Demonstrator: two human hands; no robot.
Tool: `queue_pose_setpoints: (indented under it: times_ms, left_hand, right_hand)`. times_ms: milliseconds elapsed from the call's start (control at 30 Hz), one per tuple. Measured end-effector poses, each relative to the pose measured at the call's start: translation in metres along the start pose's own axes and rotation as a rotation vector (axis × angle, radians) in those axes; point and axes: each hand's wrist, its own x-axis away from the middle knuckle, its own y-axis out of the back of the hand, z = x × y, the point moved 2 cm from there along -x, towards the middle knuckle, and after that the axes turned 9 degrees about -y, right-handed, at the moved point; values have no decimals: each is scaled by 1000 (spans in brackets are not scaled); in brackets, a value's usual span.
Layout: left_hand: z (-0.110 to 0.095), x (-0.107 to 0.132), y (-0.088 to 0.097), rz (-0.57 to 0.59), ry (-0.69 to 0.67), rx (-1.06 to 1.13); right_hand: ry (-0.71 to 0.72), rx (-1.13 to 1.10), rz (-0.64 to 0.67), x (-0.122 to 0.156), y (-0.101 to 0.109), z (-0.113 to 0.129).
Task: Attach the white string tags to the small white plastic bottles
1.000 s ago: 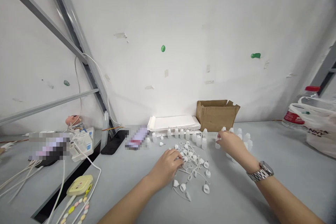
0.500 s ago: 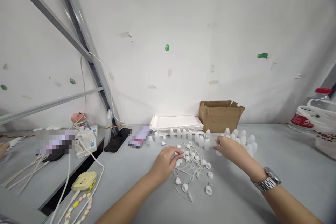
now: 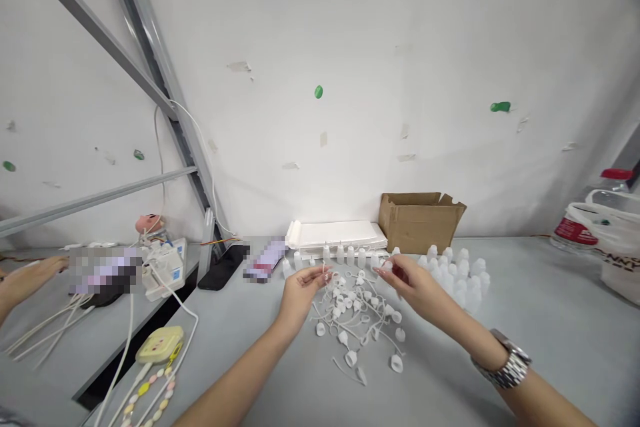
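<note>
My left hand [image 3: 301, 297] is at the left edge of a loose pile of white caps with thin straps and rings [image 3: 350, 307]. Its thumb and fingers pinch a small white cap [image 3: 329, 278], partly hidden by the fingertips. Across the pile, my right hand [image 3: 411, 285] has its fingertips closed around a small translucent bottle [image 3: 385, 266], mostly covered by the fingers. Behind the hands, several small bottles with pointed nozzles [image 3: 351, 255] stand in a row. To the right of my right hand is a cluster of small translucent bottles [image 3: 461, 277].
A cardboard box [image 3: 423, 223] and stacked white sheets [image 3: 340, 233] stand against the wall. Phones [image 3: 224, 268], a yellow case [image 3: 160, 345] and cables lie left. A white bucket [image 3: 620, 253] is far right. Another person's hand [image 3: 33, 280] shows at the left edge.
My right hand has moved left from the bottle cluster toward the row. My left hand has shifted slightly left and up. Caps in the pile have spread out. The other person's hand reaches further in.
</note>
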Motion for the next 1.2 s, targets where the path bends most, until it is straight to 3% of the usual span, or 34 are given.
queue_pose_setpoints:
  times_ms: [233,400,500,633,700,967,1200]
  left_hand:
    - [0,-3,4,-114,61,336]
    - [1,-5,6,-137,171,471]
    - [-1,-3,5,-82,110,358]
    - [-10,4,-2,45,-125,-32]
    - [-14,8,-5,47,-183,-96]
    - [-9,9,-7,-2,94,236]
    - [-10,21,-17,71,174,294]
  right_hand:
    - [-130,-676,374,11,-47,3]
    - [-181,-855,437,14,-61,3]
    - [-192,-896,435,15,-59,5]
    - [-191,-905,412,14,-58,6]
    - [-178,-875,385,13,-59,4]
    - [-58,-491,396,21,-67,7]
    - [-94,-371,389,29,-74,7]
